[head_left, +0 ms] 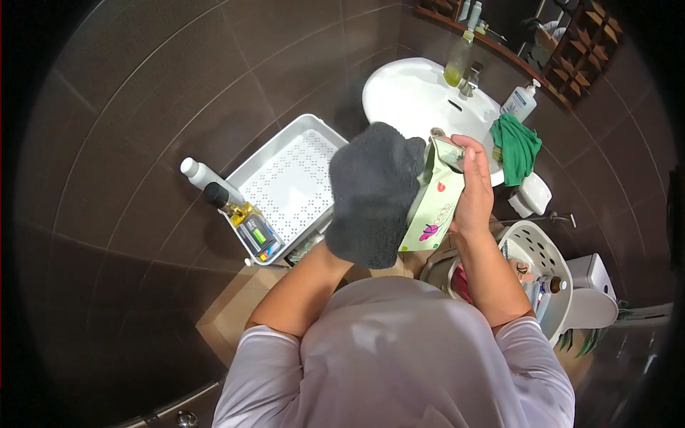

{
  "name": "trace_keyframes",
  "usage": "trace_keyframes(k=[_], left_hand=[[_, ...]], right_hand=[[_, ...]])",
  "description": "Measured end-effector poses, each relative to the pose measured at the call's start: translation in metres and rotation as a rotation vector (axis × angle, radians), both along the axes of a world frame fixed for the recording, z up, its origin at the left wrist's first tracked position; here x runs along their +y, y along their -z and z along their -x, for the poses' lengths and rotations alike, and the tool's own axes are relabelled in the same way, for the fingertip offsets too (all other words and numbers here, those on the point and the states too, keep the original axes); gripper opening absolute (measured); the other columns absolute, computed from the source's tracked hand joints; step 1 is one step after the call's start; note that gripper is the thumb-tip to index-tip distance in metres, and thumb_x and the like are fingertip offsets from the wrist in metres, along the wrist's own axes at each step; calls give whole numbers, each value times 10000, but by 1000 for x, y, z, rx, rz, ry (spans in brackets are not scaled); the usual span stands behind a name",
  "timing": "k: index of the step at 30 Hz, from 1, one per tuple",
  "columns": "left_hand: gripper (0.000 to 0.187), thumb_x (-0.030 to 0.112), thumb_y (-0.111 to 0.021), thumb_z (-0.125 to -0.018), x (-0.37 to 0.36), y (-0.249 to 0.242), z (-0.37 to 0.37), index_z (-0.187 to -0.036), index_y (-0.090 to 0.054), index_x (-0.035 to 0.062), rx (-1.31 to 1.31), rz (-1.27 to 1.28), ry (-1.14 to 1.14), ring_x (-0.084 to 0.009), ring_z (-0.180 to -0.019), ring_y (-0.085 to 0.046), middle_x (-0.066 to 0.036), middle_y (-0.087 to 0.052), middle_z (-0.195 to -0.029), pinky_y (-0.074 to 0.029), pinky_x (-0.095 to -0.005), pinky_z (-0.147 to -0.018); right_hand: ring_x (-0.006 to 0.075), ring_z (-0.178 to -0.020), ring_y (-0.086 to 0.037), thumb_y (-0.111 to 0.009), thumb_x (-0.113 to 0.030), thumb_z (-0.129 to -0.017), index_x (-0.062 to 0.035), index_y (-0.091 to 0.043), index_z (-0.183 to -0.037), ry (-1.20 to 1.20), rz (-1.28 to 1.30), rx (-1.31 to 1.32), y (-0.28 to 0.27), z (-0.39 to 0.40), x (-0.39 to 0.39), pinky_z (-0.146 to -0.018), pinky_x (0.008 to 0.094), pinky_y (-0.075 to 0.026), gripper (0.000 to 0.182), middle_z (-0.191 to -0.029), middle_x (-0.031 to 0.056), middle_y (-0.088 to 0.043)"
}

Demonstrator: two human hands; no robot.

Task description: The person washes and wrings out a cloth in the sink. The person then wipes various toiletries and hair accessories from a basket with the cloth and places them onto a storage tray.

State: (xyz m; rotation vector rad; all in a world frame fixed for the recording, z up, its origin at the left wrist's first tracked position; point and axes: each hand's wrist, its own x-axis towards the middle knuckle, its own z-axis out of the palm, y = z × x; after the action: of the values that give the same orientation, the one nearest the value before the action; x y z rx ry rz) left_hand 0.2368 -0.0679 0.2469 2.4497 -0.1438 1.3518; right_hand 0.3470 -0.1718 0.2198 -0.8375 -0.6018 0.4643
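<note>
A dark grey cloth (374,196) covers my left hand (338,260), leaving just the wrist in sight below it. The cloth is held up in front of my chest, its right edge against a light green box (430,210) with a purple flower and a red mark. My right hand (474,192) grips this box from the right side, thumb near the upper end and fingers behind. The box is tilted, and its upper end looks open, with a flap sticking up. Both hands are in the air, close to the front of the white washbasin (399,93).
On the left stands a white perforated tray (285,178), with a white bottle (207,177) and a black-capped bottle (227,200) at its edge. A green cloth (517,148) hangs over the basin's right rim. A laundry basket (546,246) and a toilet (591,303) are at right.
</note>
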Motion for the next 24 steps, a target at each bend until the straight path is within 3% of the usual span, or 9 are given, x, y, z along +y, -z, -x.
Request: trace_keyframes(k=[4,6,9,16,18,21,24], left_hand=[[282,72,-576,-616,3,13,-2,-877,-591,-33,83,76,-77,-240,-702,-556,-160,-567,-812,-490,-351,-644],[279,72,-576,-614,3,11,-3,-872,-593,-33,94,52,-78,-240,-700,-555,-159,-567,-807,-490,-351,-644],[274,73,-577,-612,3,7,-5,-864,-594,-33,101,14,-74,-239,-698,-555,-159,-567,-801,-490,-351,-643],[263,74,-578,-607,13,2,-2,-846,-598,-34,124,-37,-70,-236,-691,-555,-158,-567,-786,-492,-352,-642],[260,74,-579,-606,15,3,-3,-841,-599,-34,127,-41,-68,-236,-690,-555,-158,-567,-781,-492,-352,-642],[255,75,-579,-604,14,1,-4,-834,-601,-34,130,-53,-77,-235,-687,-554,-157,-567,-775,-493,-352,-641],[250,75,-580,-602,13,0,-1,-826,-602,-34,147,-69,-91,-234,-684,-554,-157,-567,-769,-493,-352,-641]], right_hand=[[154,-953,-524,-395,-245,-935,-37,-441,-1069,-54,11,27,1,4,-2,-836,269,-417,252,-1061,137,-555],[103,-898,-500,-428,-223,-927,-37,-446,-1065,2,130,-228,-3,11,0,-810,240,-404,232,-1043,108,-559],[64,-815,-459,-456,-187,-917,-37,-452,-1054,86,176,-275,-1,5,1,-766,212,-391,204,-1013,79,-561],[46,-758,-432,-476,-169,-907,-39,-468,-1055,73,112,-188,-6,10,7,-721,189,-374,197,-876,14,-521],[46,-752,-437,-482,-178,-905,-35,-474,-1057,101,246,-256,-5,11,8,-710,190,-378,209,-833,0,-502],[47,-741,-437,-488,-185,-903,-30,-476,-1059,143,229,-348,-12,11,16,-696,194,-379,220,-803,-7,-485],[89,-827,-499,-461,-164,-913,-25,-460,-1038,86,177,-341,-22,11,20,-756,221,-405,187,-944,90,-570]])
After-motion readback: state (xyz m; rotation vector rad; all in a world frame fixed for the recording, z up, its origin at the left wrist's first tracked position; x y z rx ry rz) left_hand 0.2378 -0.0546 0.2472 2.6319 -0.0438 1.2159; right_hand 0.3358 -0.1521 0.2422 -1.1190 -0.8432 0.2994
